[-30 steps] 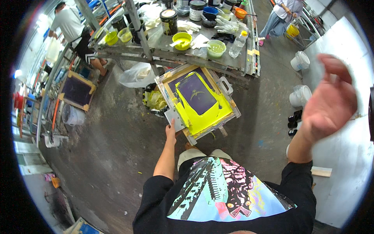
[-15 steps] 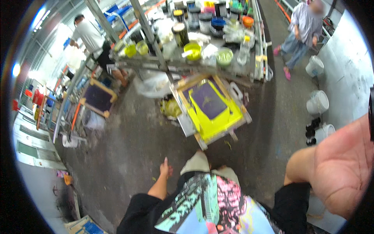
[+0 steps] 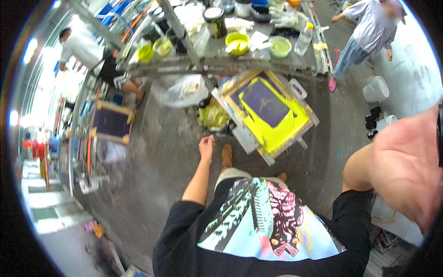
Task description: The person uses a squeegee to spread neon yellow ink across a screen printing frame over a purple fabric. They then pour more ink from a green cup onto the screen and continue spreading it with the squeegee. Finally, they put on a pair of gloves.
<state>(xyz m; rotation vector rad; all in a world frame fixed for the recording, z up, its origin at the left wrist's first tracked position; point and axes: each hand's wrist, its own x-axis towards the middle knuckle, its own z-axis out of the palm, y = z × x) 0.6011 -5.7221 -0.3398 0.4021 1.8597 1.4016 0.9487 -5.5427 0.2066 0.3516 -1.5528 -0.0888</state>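
My left hand (image 3: 206, 146) is raised left of a framed screen (image 3: 270, 106) with thick yellow ink around a purple middle and a pale design. Its fingers are curled; I cannot make out what, if anything, they hold. A light metal plate (image 3: 245, 138) juts from the screen's lower left, near that hand. My right hand (image 3: 401, 171) is very close at the right edge, palm toward me, fingers cut off from view. A yellow-green bag (image 3: 211, 115) lies beside the screen.
A steel table (image 3: 175, 64) holds tubs, gloves and a plastic bottle (image 3: 303, 39). One person (image 3: 82, 51) works at left; another in pink sandals (image 3: 369, 27) walks at right, near white buckets (image 3: 376, 90). A second screen (image 3: 110, 120) leans at left.
My left hand has let go of the plate beside the screen and now curls apart from it. My right hand rose close to the camera. The person at right has come nearer.
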